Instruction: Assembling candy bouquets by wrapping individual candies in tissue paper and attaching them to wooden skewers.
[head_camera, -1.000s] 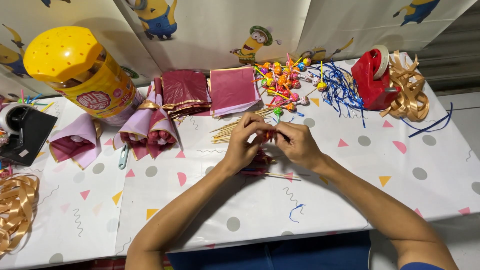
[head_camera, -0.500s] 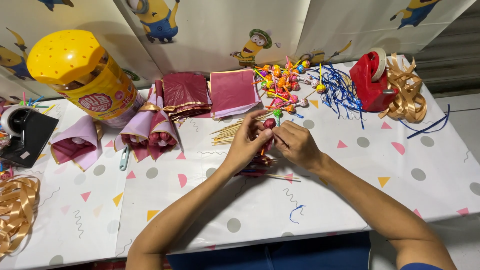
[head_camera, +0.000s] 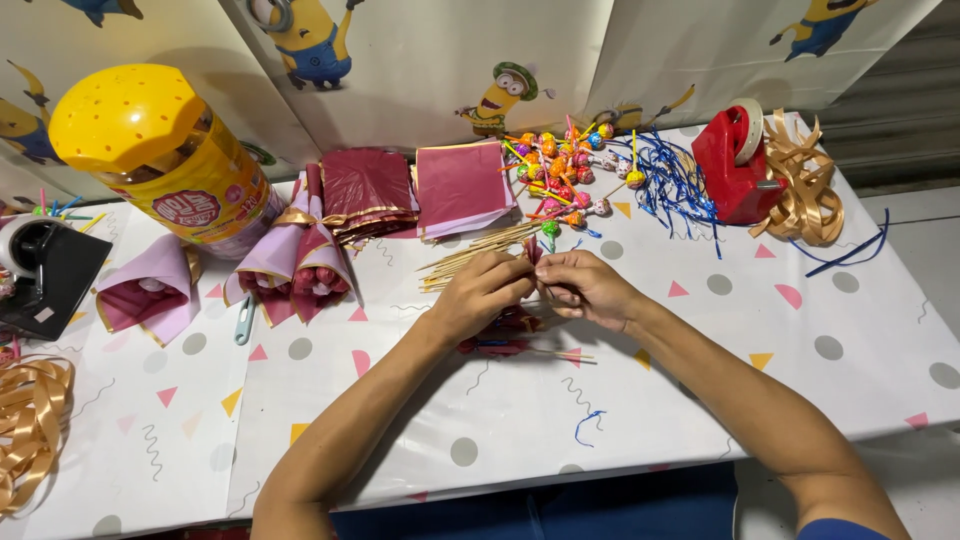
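— Now, what is being worked nearest the camera?

— A small maroon paper-wrapped bundle (head_camera: 533, 252) is pinched between both hands at the middle of the white tablecloth with pastel triangles and dots (head_camera: 860, 320). The left hand (head_camera: 482, 292) is curled nearly shut, thumb and fingertips pressed onto the bundle's left side; the right hand (head_camera: 585, 288) is closed the same way on its right side, so the two sets of fingertips almost touch.

— Which step is judged to be in hand?

— A wrapping or twisting step, it seems: the paper appears to be gathered round something held upright, though what is inside cannot be made out. A further red wrapped piece on a thin stick (head_camera: 515, 340) lies flat on the cloth just under the wrists.

— And what would the next move call for?

— A steady pinch by one hand would probably be needed while the other is freed, so that the gathered paper is not let loose.

— What is laid farther off?

— Beyond the hands, a loose bunch of thin bamboo skewers (head_camera: 470, 258) is spread, then a heap of bright lollipops (head_camera: 560, 170), stacked maroon paper sheets (head_camera: 460, 185) and curled blue ribbon strands (head_camera: 675, 180). To the right, a red tape dispenser (head_camera: 732, 165) stands beside gold ribbon (head_camera: 805, 180). To the left, finished pink and maroon paper cones (head_camera: 290, 265) lie near a large yellow-lidded plastic jar (head_camera: 160, 155).
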